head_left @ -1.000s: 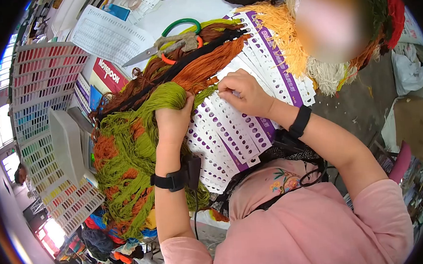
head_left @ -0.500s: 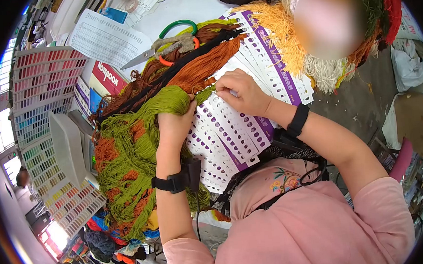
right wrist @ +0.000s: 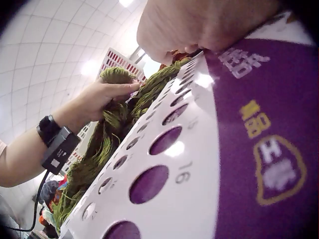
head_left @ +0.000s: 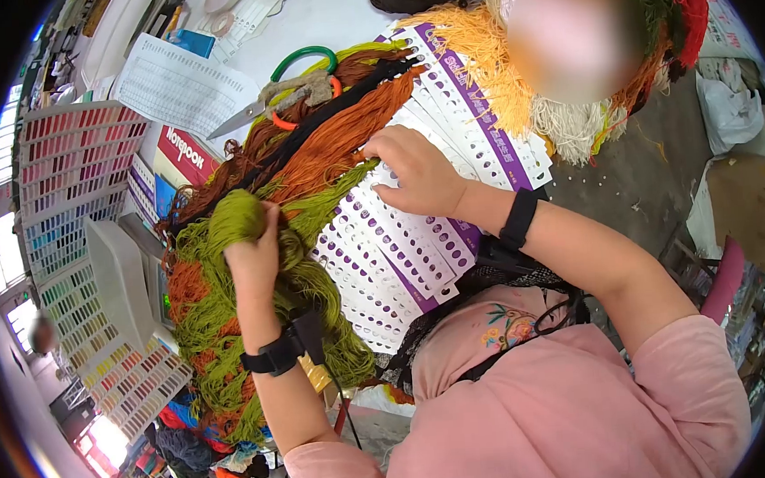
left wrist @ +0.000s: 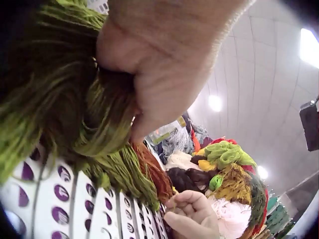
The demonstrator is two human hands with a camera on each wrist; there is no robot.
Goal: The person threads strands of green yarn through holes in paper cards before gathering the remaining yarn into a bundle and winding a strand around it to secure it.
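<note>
My left hand (head_left: 251,260) grips a thick hank of olive-green thread (head_left: 237,220), its fingers wrapped around the folded top. Loose lengths of the hank hang below that wrist over the pile. Another bunch of green thread (head_left: 332,200) lies across the tops of fanned white cards (head_left: 392,247) with punched holes and purple strips. At its far end rests my right hand (head_left: 418,177), fingers bent over the card edge and thumb apart from them. In the right wrist view, the numbered holes of a card (right wrist: 199,149) run up toward this hand.
Orange thread (head_left: 332,124), black and brown hanks lie beyond the cards, with scissors (head_left: 299,95) on top. A red notebook (head_left: 186,155), a printed sheet (head_left: 176,81) and a colour-sample board (head_left: 72,249) stand left. Cream, yellow and red thread (head_left: 559,123) is heaped at the right.
My left hand has moved left, away from the cards, with the green hank, uncovering more green thread on the cards. My right hand's thumb has parted from its fingers.
</note>
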